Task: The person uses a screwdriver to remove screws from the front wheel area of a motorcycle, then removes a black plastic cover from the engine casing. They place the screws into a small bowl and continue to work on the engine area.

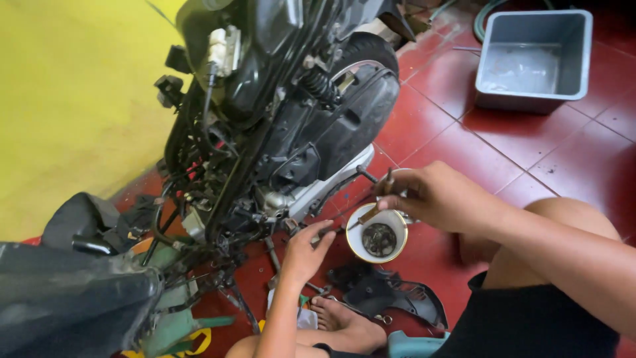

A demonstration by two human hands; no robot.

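Note:
A stripped black scooter (278,113) stands on the red tiled floor, its engine and wiring bare. My left hand (306,250) reaches under the engine, fingers curled around a dark tool or part at the frame's underside. My right hand (430,195) is closed on a thin tool, a screwdriver by the look of it (372,211), held just above a white bowl (396,222) with small dark metal parts in it. The bowl sits on the floor beside the engine. My bare foot (341,318) rests on the floor below it.
A grey plastic tub (534,58) stands on the tiles at the back right. A black plastic cover (391,295) lies on the floor near my foot. A yellow wall (73,99) runs along the left. Dark body panels (66,298) lie at the lower left.

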